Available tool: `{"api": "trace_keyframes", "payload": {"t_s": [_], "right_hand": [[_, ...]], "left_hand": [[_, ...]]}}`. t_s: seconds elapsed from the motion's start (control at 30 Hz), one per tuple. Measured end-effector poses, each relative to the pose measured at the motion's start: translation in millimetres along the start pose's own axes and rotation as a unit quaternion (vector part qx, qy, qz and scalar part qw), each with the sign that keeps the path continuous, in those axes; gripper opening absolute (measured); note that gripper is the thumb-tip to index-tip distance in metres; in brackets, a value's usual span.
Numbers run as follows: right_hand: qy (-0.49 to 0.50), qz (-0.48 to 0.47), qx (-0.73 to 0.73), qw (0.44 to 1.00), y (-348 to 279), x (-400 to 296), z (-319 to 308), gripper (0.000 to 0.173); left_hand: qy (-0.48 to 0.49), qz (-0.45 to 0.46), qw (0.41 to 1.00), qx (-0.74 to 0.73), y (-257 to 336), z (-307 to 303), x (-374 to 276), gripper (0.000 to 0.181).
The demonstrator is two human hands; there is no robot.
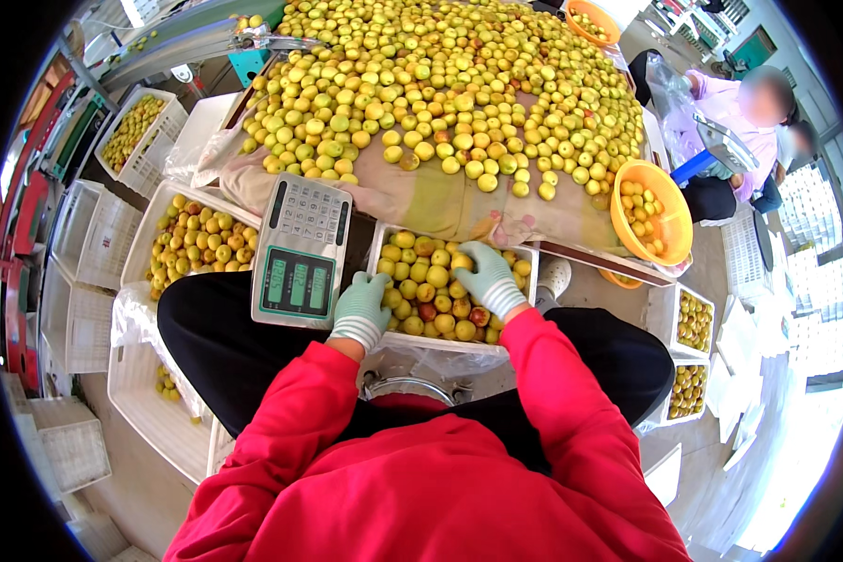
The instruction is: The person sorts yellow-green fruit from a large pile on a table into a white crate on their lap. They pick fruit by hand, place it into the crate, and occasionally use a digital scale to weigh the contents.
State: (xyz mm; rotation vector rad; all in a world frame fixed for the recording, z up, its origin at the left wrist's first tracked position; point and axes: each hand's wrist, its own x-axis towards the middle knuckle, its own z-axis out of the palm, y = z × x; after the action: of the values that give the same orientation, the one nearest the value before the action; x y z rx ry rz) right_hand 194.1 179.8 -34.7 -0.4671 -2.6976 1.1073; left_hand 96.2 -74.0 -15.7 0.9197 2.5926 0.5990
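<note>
A white plastic crate [452,344] of round, jujube-like fruits [438,276] stands between my knees; most are yellow-green, a few reddish brown. My gloved left hand [360,309] is at the crate's left rim, its fingertips against a fruit; whether it grips this fruit is unclear. Over the right half of the same crate, my gloved right hand [490,277] has its thumb and fingers around a yellow fruit [461,262]. Left of the crate, near my left hand, is a digital scale head [302,251] with a keypad and a lit display.
Ahead, a cloth-covered sorting table [435,200] bears a large heap of fruits [421,84]. An orange basin [676,223] sits at its right corner. Another filled crate [137,246] is at my left. Beyond the table's right side sits a person [737,105] in a pink top near a blue-posted scale [727,144].
</note>
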Motion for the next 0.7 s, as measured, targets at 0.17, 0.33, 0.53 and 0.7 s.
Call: {"api": "trace_keyframes", "payload": {"t_s": [0.17,0.33,0.53,0.7], "right_hand": [[-0.139,0.303,0.616,0.714,29.0,-11.2,-34.1,0.033],[-0.135,0.328,0.680,0.642,18.7,-12.6,-47.2,0.027],[-0.016,0.231,0.340,0.912,31.2,-2.4,-75.3,0.036],[-0.012,0.110,-0.060,0.992,44.5,-3.7,-65.1,0.040]], "left_hand": [[0.008,0.000,1.000,-0.014,8.0,-0.3,0.6,0.041],[0.062,0.070,0.995,0.032,21.2,6.2,5.8,0.037],[0.074,0.182,0.978,0.075,39.4,30.8,13.6,0.032],[0.092,0.209,0.969,0.094,37.0,42.4,17.5,0.025]]}}
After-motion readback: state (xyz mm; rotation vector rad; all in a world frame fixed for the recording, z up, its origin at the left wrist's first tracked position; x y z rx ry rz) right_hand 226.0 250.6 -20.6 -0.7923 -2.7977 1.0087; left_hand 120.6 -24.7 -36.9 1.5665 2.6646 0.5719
